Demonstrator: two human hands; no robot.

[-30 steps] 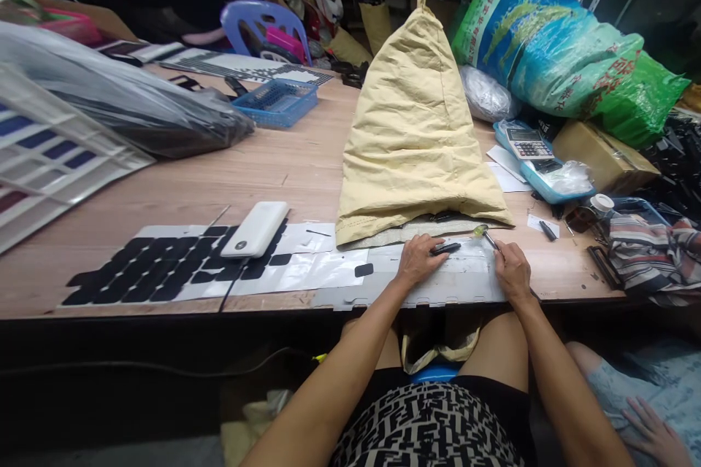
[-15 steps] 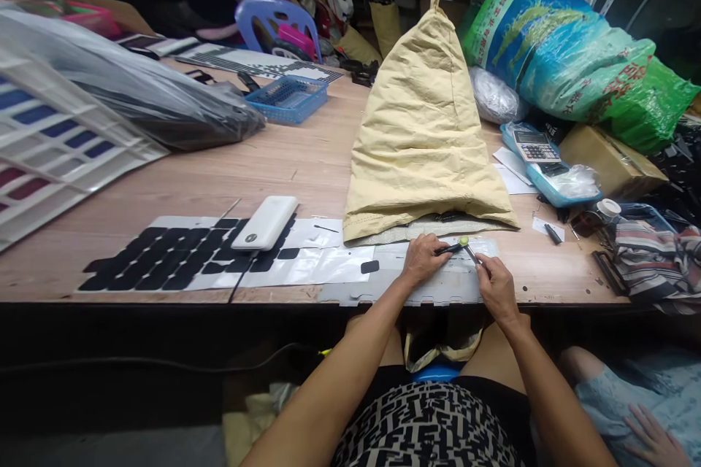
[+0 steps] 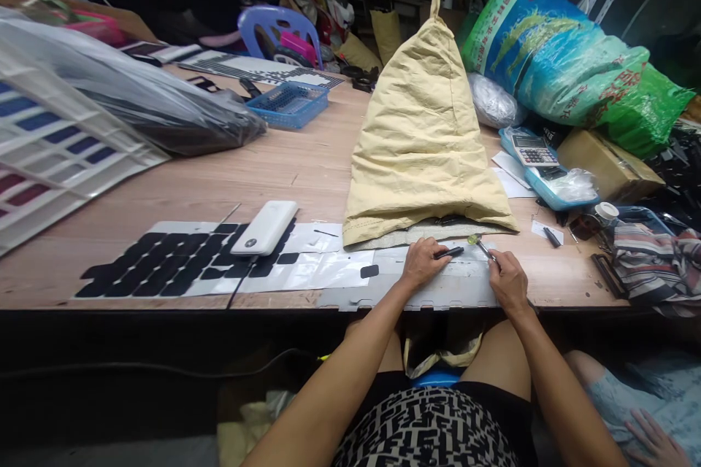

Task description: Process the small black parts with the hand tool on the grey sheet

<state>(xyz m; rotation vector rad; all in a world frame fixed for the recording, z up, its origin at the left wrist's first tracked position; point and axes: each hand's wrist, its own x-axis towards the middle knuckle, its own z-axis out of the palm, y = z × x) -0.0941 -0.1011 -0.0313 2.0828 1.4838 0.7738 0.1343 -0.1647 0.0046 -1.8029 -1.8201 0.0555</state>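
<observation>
My left hand point(image 3: 420, 263) is closed on a slim black piece point(image 3: 450, 252), which points right, above a pale grey mat point(image 3: 408, 295) at the table's front edge. In my right hand point(image 3: 509, 283) is a small hammer point(image 3: 484, 249) with a metal shaft and a yellowish-green head, held a little right of the black piece and apart from it. Just behind both hands lies the open end of a cream cloth bag point(image 3: 430, 160), with dark items showing in its mouth.
Left of the mat, a white power bank point(image 3: 266, 228) with a cable rests on sheets of black stickers point(image 3: 164, 259). A blue basket point(image 3: 290, 103) stands farther back. On the right are a calculator point(image 3: 534, 149), a bottle point(image 3: 594, 222) and striped cloth point(image 3: 651, 255). A person's hand point(image 3: 651, 438) shows lower right.
The hammer head has moved right and up, off the end of the black piece. My right hand has shifted right with it; my left hand stays nearly in place.
</observation>
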